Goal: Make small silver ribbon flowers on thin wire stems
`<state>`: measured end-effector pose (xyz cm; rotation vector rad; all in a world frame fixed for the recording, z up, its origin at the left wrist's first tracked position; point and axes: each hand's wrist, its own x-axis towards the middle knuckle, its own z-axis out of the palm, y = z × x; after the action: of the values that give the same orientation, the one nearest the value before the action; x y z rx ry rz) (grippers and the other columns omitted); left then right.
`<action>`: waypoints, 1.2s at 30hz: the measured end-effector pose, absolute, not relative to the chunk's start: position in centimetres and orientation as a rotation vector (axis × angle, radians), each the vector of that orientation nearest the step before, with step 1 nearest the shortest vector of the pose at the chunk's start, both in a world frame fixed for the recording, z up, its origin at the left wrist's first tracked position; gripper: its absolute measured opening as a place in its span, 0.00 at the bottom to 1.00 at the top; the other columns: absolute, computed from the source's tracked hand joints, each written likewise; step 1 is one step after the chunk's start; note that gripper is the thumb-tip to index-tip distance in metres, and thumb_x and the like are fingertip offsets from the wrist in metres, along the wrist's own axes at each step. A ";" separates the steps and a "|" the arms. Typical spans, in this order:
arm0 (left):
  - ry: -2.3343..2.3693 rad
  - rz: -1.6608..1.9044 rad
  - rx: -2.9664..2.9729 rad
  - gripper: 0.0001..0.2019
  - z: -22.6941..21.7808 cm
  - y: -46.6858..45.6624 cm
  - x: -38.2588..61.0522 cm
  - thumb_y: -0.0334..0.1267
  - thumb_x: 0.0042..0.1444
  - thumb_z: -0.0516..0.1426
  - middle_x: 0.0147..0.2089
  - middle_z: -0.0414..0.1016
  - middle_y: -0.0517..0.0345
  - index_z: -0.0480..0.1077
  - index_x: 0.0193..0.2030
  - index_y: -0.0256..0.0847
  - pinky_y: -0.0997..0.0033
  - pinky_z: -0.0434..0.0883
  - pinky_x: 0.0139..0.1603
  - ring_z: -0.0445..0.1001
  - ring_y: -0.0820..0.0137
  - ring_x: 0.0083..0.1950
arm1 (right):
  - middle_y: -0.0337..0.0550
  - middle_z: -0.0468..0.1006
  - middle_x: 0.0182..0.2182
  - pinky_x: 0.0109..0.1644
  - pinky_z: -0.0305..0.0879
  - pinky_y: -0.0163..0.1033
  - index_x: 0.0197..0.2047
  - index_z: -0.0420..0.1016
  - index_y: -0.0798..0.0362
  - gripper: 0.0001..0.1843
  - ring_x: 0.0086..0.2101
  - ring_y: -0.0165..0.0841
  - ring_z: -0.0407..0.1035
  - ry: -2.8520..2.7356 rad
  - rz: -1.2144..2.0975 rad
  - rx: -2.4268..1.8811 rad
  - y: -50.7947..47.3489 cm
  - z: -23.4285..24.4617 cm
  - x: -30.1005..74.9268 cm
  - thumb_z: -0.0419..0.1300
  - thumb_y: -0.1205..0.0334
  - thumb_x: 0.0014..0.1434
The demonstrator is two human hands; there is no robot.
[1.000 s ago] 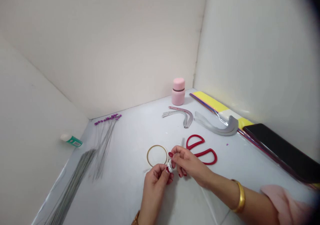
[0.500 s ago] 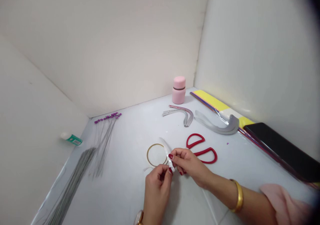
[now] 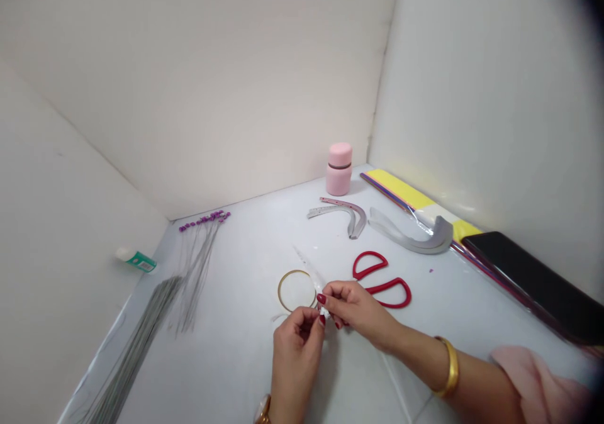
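Note:
My left hand and my right hand meet low in the middle, both pinched on a thin white strip. The strip's free end sticks up and to the left, over a gold ring lying flat on the white table. Red-handled scissors lie just right of my right hand, their blades hidden behind it. My right wrist wears a gold bangle, my left a watch.
A pink jar stands at the back corner. Grey curved strips and a larger grey curved piece lie behind the scissors. Coloured sheets and a black slab line the right wall. Wire stems with purple beads and a glue tube lie left.
The strip, bunched between my fingers a second ago, now stands out straighter up and to the left. My hands have barely moved.

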<state>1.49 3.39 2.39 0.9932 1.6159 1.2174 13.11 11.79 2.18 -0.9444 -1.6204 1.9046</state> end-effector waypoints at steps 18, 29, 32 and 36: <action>1.510 1.345 0.812 0.08 2.8 3.6 1.1 0.39 0.48 0.59 0.23 0.71 0.60 0.72 0.26 0.37 0.77 0.62 0.29 0.66 0.73 0.26 | 0.35 0.68 0.19 0.18 0.52 0.29 0.29 0.64 0.55 0.19 0.16 0.24 0.60 -1.657 1.866 -0.929 11.6 1.0 13.0 0.53 0.45 0.55; 1.370 1.238 0.694 0.12 1.8 4.1 0.4 0.40 0.54 0.55 0.25 0.74 0.53 0.71 0.27 0.33 0.76 0.65 0.27 0.68 0.75 0.23 | 0.35 0.69 0.19 0.21 0.55 0.29 0.27 0.64 0.56 0.18 0.18 0.24 0.62 -1.675 1.837 -0.915 11.8 0.8 13.3 0.54 0.48 0.56; 1.422 1.283 0.775 0.11 2.1 4.0 0.3 0.41 0.54 0.55 0.27 0.74 0.54 0.71 0.30 0.35 0.76 0.66 0.30 0.70 0.74 0.27 | 0.35 0.69 0.19 0.19 0.53 0.28 0.27 0.64 0.56 0.19 0.17 0.23 0.62 -1.656 1.858 -0.915 11.8 0.7 13.3 0.54 0.46 0.56; 1.505 1.304 0.942 0.07 2.7 3.7 0.4 0.38 0.50 0.59 0.29 0.76 0.56 0.72 0.34 0.37 0.75 0.67 0.35 0.72 0.71 0.32 | 0.34 0.68 0.19 0.20 0.53 0.28 0.27 0.64 0.56 0.18 0.17 0.22 0.61 -1.636 1.878 -0.902 11.8 0.7 13.2 0.55 0.48 0.56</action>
<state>0.38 3.73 2.65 0.9423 1.5048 1.3039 13.24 11.76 0.74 -0.9020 -1.6364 1.8784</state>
